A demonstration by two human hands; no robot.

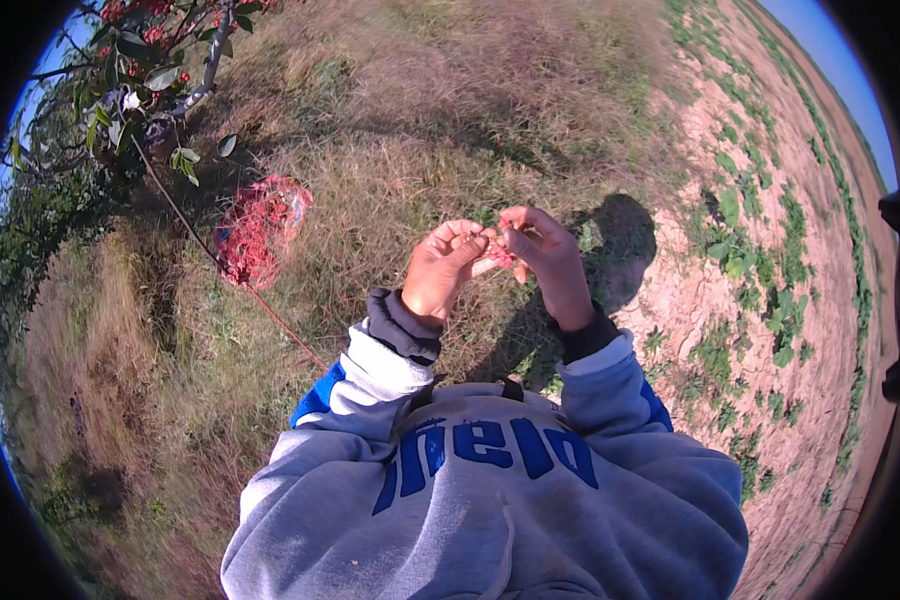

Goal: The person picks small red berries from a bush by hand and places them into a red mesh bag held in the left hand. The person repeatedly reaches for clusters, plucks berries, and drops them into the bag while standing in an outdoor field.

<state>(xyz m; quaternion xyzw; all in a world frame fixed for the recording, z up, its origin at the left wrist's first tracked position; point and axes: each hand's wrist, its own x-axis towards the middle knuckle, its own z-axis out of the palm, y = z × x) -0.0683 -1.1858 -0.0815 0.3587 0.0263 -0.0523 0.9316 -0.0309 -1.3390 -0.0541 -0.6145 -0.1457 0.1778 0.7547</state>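
Note:
My left hand (441, 268) and my right hand (546, 259) meet in front of me, above dry grass. Between their fingers is a small cluster of red berries (501, 255), with pale bits of stem near the left thumb. My left hand pinches the stem side; the right thumb and fingertips grip the berry side. Beyond my left hand, a red mesh bag or netting (259, 232) lies on the grass, its contents hard to make out.
At the upper left, a leafy branch (214, 60) bears red berries. A thin cord or stem (180, 214) slants from it past the red netting towards my left sleeve. Cracked bare soil (667, 292) with low green plants (784, 322) lies on the right.

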